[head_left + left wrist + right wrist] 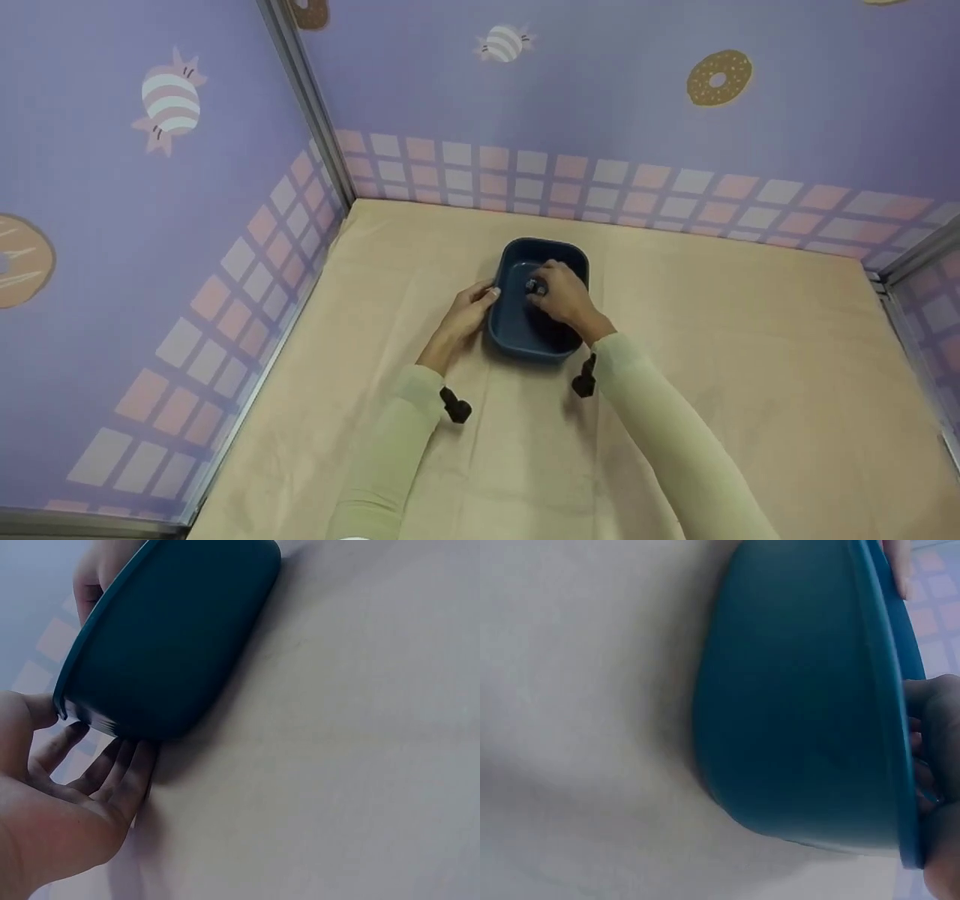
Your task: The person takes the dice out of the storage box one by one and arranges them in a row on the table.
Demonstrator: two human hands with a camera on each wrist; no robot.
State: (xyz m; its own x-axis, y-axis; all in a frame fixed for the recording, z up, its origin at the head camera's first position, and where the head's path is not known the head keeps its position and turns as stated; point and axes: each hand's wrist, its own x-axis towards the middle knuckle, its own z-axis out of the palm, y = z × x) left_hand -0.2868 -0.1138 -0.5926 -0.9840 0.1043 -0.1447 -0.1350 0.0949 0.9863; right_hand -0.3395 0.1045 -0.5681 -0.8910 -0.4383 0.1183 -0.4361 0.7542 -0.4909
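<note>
A dark blue-green plastic basin (514, 324), rectangular with rounded corners, stands on the cloth-covered table. At its left side my left hand (466, 309) grips the wall, thumb at the rim and fingers against the outside; the left wrist view shows these fingers (133, 776) under the basin's side (172, 637). My right hand (564, 294) reaches inside, its fingers bent round a small grey shiny object (532, 286), whose kind is too small to tell. In the right wrist view the basin wall (802, 705) partly hides the right hand (943, 742).
Pale beige cloth (720, 375) covers the table around the basin. Purple panels with printed sweets and checks stand behind (600, 90) and at the left (82, 187), joined by a metal post (311, 97). Small black devices (456, 406) hang at both wrists.
</note>
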